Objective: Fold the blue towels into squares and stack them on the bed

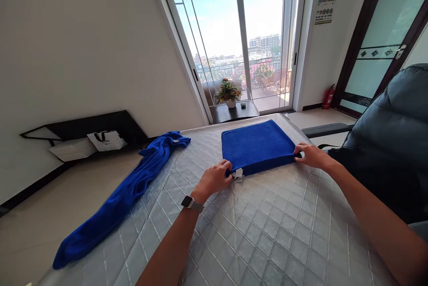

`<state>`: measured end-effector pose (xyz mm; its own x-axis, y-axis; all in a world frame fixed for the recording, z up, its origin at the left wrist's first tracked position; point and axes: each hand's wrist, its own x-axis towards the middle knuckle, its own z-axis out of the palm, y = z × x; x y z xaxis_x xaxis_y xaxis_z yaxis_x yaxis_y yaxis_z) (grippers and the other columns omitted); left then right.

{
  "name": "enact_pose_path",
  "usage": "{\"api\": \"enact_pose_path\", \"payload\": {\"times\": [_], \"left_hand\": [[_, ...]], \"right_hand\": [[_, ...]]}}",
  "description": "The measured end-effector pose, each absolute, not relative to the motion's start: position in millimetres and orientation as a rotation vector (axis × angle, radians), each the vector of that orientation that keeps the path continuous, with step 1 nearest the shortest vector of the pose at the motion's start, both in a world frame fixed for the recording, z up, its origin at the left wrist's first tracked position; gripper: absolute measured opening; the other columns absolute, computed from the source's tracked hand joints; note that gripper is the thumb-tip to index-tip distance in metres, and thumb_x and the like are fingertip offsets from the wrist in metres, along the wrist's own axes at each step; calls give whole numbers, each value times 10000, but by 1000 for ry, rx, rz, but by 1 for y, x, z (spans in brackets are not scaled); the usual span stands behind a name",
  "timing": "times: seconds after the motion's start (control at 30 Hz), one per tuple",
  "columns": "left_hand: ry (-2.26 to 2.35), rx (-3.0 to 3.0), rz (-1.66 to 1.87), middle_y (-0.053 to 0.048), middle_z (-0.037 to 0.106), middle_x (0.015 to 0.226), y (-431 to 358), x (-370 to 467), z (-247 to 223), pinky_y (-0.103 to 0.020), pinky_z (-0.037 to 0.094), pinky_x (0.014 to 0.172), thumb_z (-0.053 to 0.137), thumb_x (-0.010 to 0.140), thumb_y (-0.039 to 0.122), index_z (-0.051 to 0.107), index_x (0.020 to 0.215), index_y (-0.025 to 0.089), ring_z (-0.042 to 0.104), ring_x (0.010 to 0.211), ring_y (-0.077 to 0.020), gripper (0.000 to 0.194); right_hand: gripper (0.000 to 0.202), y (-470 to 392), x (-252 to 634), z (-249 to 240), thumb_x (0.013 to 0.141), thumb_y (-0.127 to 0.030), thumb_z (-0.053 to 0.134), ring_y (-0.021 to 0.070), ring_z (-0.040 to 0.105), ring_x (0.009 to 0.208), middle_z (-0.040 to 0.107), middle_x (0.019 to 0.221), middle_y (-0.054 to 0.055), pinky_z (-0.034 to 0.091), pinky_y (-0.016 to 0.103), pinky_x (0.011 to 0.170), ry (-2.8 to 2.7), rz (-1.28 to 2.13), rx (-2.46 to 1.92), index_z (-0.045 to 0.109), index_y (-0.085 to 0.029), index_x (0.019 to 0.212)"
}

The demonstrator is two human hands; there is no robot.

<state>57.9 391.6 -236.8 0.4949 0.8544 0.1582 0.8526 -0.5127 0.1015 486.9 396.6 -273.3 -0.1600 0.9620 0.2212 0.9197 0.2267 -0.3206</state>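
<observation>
A blue cloth (pixel 257 143), folded into a flat rectangle, lies on the quilted, plastic-covered mattress (pixel 267 223). My left hand (pixel 214 179) pinches its near left corner, beside a white tag (pixel 238 173). At the near right corner, my right hand (pixel 310 155) has its thumb and fingers closed on the cloth's edge. A second blue cloth (pixel 123 188), long and crumpled, stretches along the left side of the mattress, apart from both hands.
Beyond the mattress, a dark table (pixel 219 113) holds a potted plant (pixel 228 92) before the glass sliding doors. A black chair (pixel 391 143) stands close on the right. At left, a black shelf (pixel 96 121) holds a white bag (pixel 106 140).
</observation>
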Motion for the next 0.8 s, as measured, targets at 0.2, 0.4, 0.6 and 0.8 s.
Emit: {"api": "enact_pose_path", "payload": {"times": [0.2, 0.4, 0.6, 0.8], "left_hand": [[1445, 2700, 376, -3, 670, 1186, 394, 56, -240, -282, 497, 790, 636, 843, 213, 589, 1123, 303, 700, 936, -191, 298], [1383, 2694, 407, -24, 656, 1151, 398, 56, -245, -298, 501, 799, 645, 871, 264, 596, 1078, 268, 685, 920, -195, 213], [1441, 2710, 373, -36, 659, 1096, 397, 59, -248, -301, 496, 796, 616, 873, 236, 597, 1024, 245, 679, 923, -208, 152], [1387, 2580, 237, -39, 668, 1261, 392, 45, -227, -307, 506, 831, 612, 872, 305, 624, 1185, 270, 693, 980, -217, 315]], "right_hand": [[452, 391, 480, -275, 827, -191, 680, 214, 698, 1030, 655, 1288, 40, 515, 319, 934, -2204, 83, -1662, 658, -301, 1265], [343, 392, 468, -272, 843, -123, 625, 218, 690, 1013, 671, 1187, 60, 506, 305, 894, -2284, -89, -1727, 672, -241, 1162], [343, 392, 466, -259, 831, -170, 669, 236, 702, 892, 658, 1138, 79, 485, 301, 743, -2432, -116, -1838, 657, -233, 1168], [375, 398, 470, -270, 817, -165, 682, 233, 695, 924, 665, 1141, 83, 473, 291, 776, -2405, -16, -1925, 690, -250, 1182]]}}
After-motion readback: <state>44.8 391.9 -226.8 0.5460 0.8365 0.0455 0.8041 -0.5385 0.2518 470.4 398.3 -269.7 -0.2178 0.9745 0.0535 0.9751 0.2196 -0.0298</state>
